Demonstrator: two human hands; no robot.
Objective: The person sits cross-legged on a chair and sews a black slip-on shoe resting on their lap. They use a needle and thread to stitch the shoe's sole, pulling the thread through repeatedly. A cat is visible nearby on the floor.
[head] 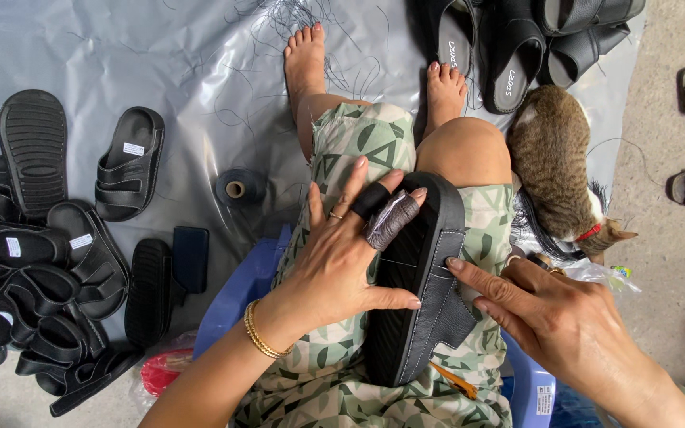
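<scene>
The left hand (pixel 342 257) lay flat, palm down, fingers spread and pointing away from the body, thumb stretched out toward the right hand. Two of its fingers wore wrapped guards, one black, one grey. The right hand (pixel 552 317) reached in from the opposite side, fingers extended toward the left thumb, fingertips pressed down.

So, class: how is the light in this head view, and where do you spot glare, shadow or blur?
Head view: soft, even daylight; mild glare on the crinkled grey sheet; faint shadow under the left hand on the black sandal; cat sharp.
</scene>
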